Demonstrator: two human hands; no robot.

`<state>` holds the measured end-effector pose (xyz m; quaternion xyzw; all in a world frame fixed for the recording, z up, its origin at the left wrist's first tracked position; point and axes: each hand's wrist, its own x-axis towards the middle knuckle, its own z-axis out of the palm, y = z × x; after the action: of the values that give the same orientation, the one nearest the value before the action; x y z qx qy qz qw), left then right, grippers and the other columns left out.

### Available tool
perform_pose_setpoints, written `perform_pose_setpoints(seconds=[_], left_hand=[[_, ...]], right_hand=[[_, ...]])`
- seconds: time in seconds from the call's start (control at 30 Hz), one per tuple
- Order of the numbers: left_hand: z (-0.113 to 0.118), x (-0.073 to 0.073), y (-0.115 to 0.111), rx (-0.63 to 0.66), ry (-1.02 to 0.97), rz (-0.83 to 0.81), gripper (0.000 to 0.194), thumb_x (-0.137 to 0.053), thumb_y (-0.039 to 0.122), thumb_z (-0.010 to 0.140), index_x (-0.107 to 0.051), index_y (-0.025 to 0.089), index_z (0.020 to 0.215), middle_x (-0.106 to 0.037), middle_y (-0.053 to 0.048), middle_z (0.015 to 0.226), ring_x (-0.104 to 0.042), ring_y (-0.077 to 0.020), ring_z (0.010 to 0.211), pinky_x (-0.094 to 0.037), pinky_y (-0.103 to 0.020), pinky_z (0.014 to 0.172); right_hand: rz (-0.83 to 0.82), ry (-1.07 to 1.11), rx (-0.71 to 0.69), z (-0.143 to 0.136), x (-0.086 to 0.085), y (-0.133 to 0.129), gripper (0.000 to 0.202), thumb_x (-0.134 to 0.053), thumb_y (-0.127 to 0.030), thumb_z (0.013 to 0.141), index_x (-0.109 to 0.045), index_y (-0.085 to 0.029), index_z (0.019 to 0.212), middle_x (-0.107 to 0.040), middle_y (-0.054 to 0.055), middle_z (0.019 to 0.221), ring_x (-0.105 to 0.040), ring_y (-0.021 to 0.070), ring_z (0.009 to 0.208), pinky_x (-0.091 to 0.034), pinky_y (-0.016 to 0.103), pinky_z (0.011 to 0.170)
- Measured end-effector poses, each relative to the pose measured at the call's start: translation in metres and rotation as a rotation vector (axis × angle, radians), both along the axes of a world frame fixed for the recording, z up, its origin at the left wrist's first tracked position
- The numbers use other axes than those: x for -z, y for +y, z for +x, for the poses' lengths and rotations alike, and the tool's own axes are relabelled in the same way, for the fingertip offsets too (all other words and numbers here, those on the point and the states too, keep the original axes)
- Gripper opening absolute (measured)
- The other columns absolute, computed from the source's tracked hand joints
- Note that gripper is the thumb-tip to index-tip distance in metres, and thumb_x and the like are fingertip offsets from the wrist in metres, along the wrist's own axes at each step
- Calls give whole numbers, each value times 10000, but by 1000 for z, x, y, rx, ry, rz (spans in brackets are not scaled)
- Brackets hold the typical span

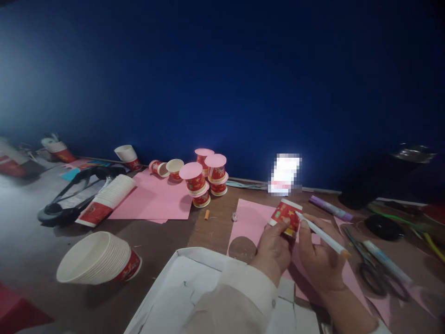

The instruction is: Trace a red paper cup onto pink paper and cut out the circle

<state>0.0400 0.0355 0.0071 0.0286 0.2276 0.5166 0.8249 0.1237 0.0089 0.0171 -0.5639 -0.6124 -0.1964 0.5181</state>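
My left hand (276,250) is closed around a small red paper cup (288,214) with a gold pattern, held tilted above the pink paper. In my right hand (321,255) is a white marker (325,235) with an orange end, pinched between thumb and fingers. Its tip meets or almost meets the cup's side; contact cannot be made out. Under the hands lies a pink sheet (248,215) with a round hole cut in it. To the left, several red cups joined in pairs stand with pink paper discs (190,171) on top.
Scissors (370,269), a purple marker (330,208) and a black mouse (384,227) lie at right. Stacked paper cups (100,260), a black headset (52,215) and pink sheets (153,204) occupy the left. A white box lid (187,278) sits in front, near my left sleeve.
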Motion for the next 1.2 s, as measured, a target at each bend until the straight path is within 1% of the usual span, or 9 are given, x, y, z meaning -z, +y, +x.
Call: perform_pose_setpoints(seconds=[0.2, 0.4, 0.6, 0.73, 0.93, 1.03, 1.2], left_hand=[[0, 1, 0, 2, 6, 9, 389, -911, 205, 600, -725, 166, 939, -782, -104, 983, -746, -242, 990, -537, -341, 1006], [-1, 0, -1, 2, -3, 17, 404, -939, 216, 565, -726, 155, 904, -770, -90, 919, -734, -217, 923, -537, -324, 976], [-1, 2, 0, 3, 4, -2, 387, -944, 221, 562, -709, 180, 867, -766, -72, 897, -714, -188, 853, -539, -306, 912], [0, 1, 0, -3, -8, -4, 381, -946, 210, 554, -720, 166, 858, -763, -74, 890, -709, -182, 851, -532, -290, 900], [-1, -2, -1, -5, -4, 9, 380, -944, 216, 557, -753, 136, 875, -760, -76, 876, -703, -181, 851, -525, -292, 922], [-2, -2, -1, -4, 0, -4, 375, -945, 206, 555, -744, 143, 865, -761, -75, 881, -702, -180, 848, -525, -292, 920], [-2, 0, 0, -5, 15, -29, 363, -934, 201, 566, -732, 152, 864, -752, -78, 890, -706, -187, 847, -523, -298, 916]], right_hand=[[5, -27, 7, 1, 1, 0, 118, -603, -220, 978, -703, -172, 1020, -769, 111, 912, -715, 251, 810, -556, 414, 773], [14, -54, 5, 1, 1, -1, 112, -604, -204, 973, -695, -171, 1028, -769, 111, 912, -719, 253, 824, -568, 418, 779], [8, -61, -4, 1, 2, -1, 111, -609, -198, 970, -700, -155, 1017, -769, 131, 912, -716, 259, 825, -568, 424, 773], [-6, -54, -5, 1, 1, -1, 101, -612, -199, 971, -700, -160, 1001, -767, 127, 896, -712, 260, 815, -568, 427, 769], [-5, -60, -11, 1, 1, -1, 102, -614, -205, 968, -703, -158, 986, -766, 126, 884, -715, 260, 810, -573, 426, 764], [-10, -58, 0, 1, 1, -2, 104, -613, -210, 967, -704, -162, 982, -769, 126, 888, -719, 264, 825, -575, 428, 772], [-19, -57, -24, 2, 1, -2, 102, -614, -214, 966, -700, -162, 979, -766, 128, 889, -720, 260, 828, -578, 427, 773]])
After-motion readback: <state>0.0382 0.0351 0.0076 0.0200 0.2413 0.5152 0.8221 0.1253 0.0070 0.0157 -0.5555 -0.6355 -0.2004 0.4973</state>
